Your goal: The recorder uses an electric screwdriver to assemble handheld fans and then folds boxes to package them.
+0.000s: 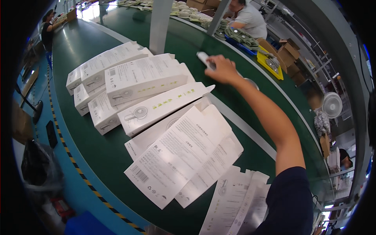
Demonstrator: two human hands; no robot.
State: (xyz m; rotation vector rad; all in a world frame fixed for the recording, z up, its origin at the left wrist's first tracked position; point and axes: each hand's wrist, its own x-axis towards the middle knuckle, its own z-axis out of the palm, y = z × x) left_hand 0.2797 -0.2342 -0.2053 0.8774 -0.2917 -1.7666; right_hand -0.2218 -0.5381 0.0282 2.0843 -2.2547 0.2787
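Observation:
My right hand (223, 69) reaches out over the green belt, its fingers closed round a white handheld fan (202, 57). The handle end sticks out past my fingers, and a round rim (252, 83) shows beside my wrist; the rest is hidden. My left hand is out of view. To the left of my arm lie several white boxes printed with a fan, among them a long box (156, 107) and an upper box (143, 76). Nearer me are flattened white cartons (178, 156), and more folded cartons (235, 199) lie by my sleeve.
A grey post (160, 27) rises beyond the boxes. Across the belt (133, 29), a blue tray (241, 45) and a yellow tray (270, 64) hold parts near a person in white (250, 19). Another person (47, 31) works at the far left. Striped tape (80, 172) marks the floor.

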